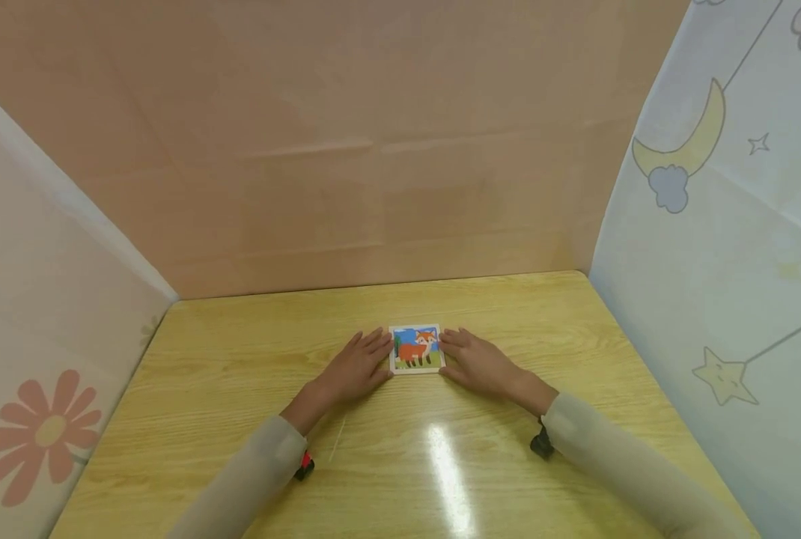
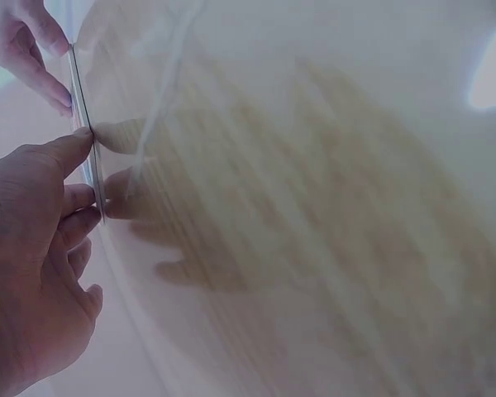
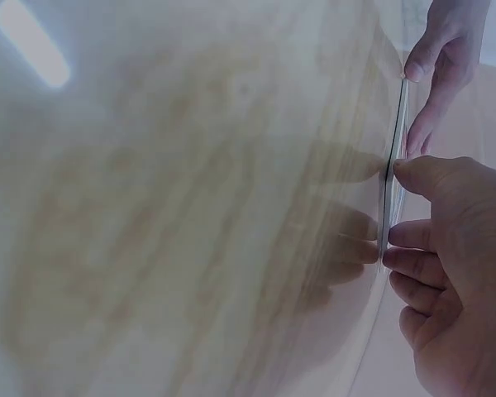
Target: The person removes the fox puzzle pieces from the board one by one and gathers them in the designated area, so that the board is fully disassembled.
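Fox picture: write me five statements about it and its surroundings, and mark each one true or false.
1. The fox picture lies flat on the wood-grained table. True.
2. The picture's border is black. False: it has a white border.
3. The left grip touches the picture's left edge. True.
4. The right grip is well away from the picture. False: it touches the picture's right edge.
5. The yellow moon is printed on the same panel as the big flower. False: the moon is on the right-hand panel, the flower on the left-hand one.
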{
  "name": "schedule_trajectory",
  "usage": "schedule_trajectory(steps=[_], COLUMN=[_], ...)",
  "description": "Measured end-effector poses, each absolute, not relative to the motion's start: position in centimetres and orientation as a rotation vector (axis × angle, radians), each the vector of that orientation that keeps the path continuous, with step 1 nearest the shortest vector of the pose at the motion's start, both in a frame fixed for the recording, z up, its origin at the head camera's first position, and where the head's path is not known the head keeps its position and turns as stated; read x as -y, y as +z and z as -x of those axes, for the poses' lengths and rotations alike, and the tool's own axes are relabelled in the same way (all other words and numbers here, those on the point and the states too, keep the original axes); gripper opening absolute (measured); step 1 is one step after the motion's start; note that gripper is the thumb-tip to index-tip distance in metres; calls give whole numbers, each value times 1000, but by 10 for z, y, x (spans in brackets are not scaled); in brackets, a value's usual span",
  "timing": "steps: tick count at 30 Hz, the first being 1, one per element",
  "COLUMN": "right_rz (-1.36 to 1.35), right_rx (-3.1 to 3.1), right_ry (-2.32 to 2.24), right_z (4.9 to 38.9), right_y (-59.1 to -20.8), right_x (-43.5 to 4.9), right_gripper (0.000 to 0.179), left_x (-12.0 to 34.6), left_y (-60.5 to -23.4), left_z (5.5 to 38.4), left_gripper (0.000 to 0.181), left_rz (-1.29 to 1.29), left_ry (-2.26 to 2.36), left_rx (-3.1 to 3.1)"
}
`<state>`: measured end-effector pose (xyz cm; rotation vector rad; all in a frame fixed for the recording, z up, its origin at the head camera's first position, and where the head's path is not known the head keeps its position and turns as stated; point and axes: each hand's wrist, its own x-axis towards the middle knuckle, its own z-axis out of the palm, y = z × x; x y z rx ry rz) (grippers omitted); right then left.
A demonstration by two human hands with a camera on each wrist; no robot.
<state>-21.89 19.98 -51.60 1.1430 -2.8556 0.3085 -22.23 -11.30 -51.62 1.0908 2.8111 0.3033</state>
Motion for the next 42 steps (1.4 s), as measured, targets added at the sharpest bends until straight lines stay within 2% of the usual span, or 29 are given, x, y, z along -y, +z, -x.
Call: schedule_trajectory(steps=[42], right_rz=[-1256], right_rx=[2688], right_ry=[288], right_z=[170], right_y=[-522], right_x=[-205], right_gripper=[55], left_x=[121], left_y=[-513], left_z=[168], left_gripper=[65], left_rz=[-1187], left_ry=[178], left_rx=[-2807])
